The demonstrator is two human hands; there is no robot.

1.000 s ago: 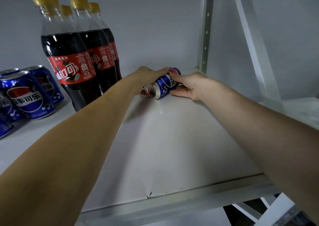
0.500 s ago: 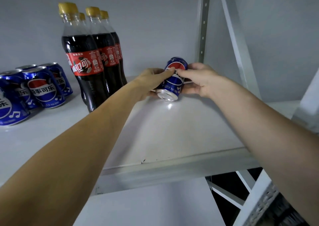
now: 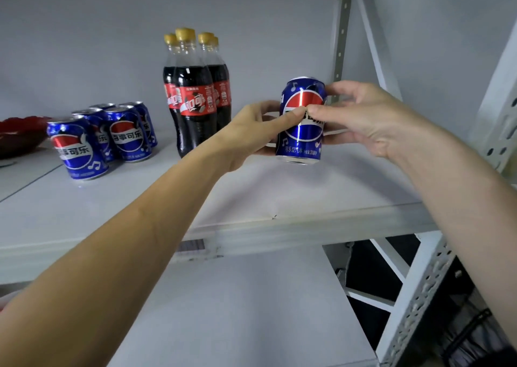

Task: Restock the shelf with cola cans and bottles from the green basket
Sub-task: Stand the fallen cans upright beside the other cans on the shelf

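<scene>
Between our left hand [image 3: 251, 131] and right hand [image 3: 361, 117], both pinching it, we steady the blue aluminium cola can [image 3: 302, 120] upright, label outward, probably for neat shelving.

We see a white metal shelf [image 3: 307, 196] carried by perforated uprights [image 3: 340, 28]. On it, at left, stands a cluster of blue cola cans [image 3: 112, 137]; just right of them, a group of upright cola bottles [image 3: 195, 98] with yellow caps. A red dish [image 3: 19, 134] lies at the far left edge.
</scene>
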